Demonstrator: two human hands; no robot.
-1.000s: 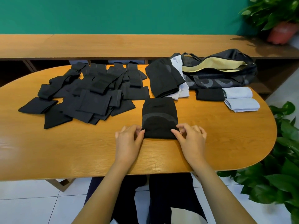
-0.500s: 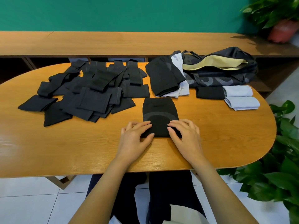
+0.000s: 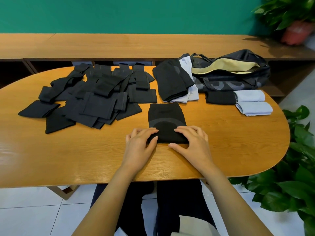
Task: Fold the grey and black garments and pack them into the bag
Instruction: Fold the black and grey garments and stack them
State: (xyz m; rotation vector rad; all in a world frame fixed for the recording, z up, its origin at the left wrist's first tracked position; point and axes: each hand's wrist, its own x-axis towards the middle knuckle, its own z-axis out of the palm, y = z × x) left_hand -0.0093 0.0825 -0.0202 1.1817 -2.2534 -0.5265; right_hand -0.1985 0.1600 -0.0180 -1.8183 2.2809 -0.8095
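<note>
Presently the black garment (image 3: 167, 116) lies flat at mid-table (image 3: 85, 159), close to the front edge, with its long axis running front to back. It extends away from both hands, which sit at its near end. The left hand (image 3: 141, 143) is on the near-left corner and the right hand (image 3: 192, 142) on the near-right, equally close. Fingers rest on top with thumbs at the hem; a pinch cannot be confirmed. The fabric forms a neat rectangle crossed by a grey curved band. The likely next fold goes away from the hands, toward the bag (image 3: 230, 77) at the back-right.

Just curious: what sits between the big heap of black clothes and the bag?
In the head view, a stack of clothes, black over pale grey, lies between the heap and the bag.
</note>
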